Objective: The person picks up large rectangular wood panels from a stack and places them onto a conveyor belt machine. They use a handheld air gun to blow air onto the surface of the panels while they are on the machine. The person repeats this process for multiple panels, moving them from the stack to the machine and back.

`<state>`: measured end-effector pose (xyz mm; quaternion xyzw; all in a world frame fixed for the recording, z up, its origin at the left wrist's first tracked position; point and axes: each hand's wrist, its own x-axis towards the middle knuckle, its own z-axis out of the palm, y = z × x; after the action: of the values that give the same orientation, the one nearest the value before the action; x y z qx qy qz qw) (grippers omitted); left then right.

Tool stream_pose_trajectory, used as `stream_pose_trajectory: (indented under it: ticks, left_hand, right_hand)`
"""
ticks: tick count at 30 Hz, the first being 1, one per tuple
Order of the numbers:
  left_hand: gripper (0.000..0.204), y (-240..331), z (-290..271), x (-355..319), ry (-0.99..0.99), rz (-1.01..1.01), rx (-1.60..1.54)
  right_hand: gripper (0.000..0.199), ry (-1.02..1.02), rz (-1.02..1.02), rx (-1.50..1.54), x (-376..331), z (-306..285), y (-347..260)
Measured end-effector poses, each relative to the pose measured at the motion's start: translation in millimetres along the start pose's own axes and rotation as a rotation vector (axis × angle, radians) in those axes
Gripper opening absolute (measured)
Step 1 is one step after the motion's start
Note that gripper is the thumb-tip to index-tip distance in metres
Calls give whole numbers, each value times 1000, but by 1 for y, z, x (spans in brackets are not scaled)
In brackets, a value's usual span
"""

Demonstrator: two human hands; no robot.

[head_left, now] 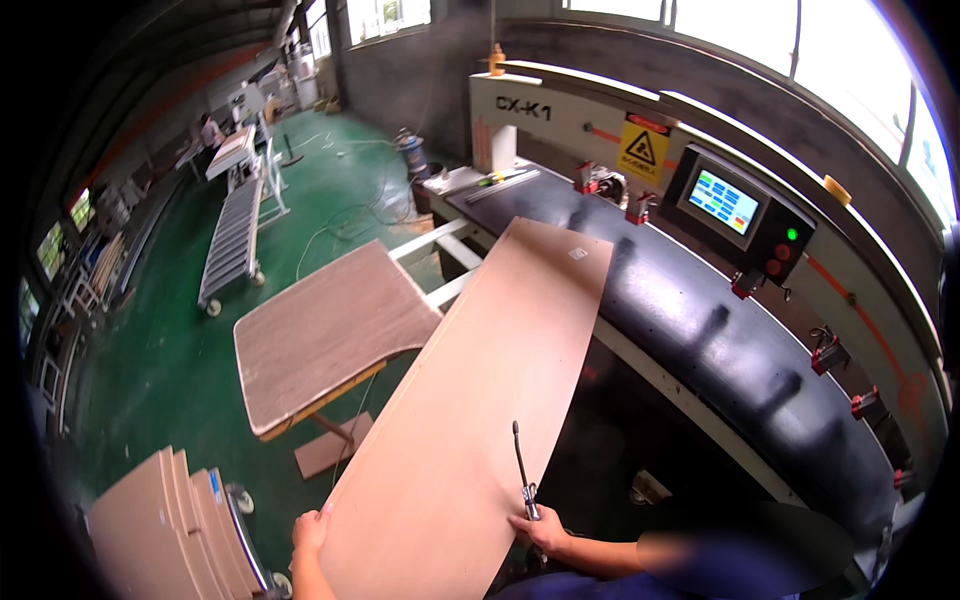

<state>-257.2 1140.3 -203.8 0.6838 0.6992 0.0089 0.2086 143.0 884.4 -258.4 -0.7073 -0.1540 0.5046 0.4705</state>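
A long light-brown wooden panel (470, 420) stretches away from me, its far end resting on the dark machine bed. A small pale label (577, 254) sticks near that end. My left hand (311, 532) is closed on the panel's left edge at the near end; its fingers go partly out of sight over the edge. My right hand (546, 532) is closed round an air blow gun (529, 497), whose thin dark nozzle points up and away over the panel. The right fingertips touch the panel's right edge. Part of the gun is hidden in the hand.
At right stands a long machine (725, 345) with red clamps and a lit control screen (721, 202). A carpet-topped table (335, 335) is left of the panel. Stacked boards (165, 530) sit on a wheeled cart at lower left. A roller conveyor (236, 240) and another person (211, 132) are farther back.
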Motion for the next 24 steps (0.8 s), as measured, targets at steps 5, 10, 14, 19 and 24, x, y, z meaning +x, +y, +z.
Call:
stream_pose_trajectory:
  ticks: [5, 10, 14, 19, 24]
  left_hand:
    - [59, 68, 9, 45, 110, 36, 1]
    - [84, 56, 25, 1, 467, -253, -5]
    - [72, 43, 50, -60, 486, -677, -24]
    - [70, 77, 48, -35, 329, -565, -307]
    - [69, 93, 36, 3, 255, -469, -551]
  right_hand:
    - [37, 74, 53, 146, 37, -24, -10]
    - [36, 116, 65, 205, 67, -52, -19]
    - [37, 75, 38, 123, 92, -46, -30]
    - [37, 64, 42, 4, 115, -59, -61]
    - [36, 28, -91, -74, 138, -45, -98]
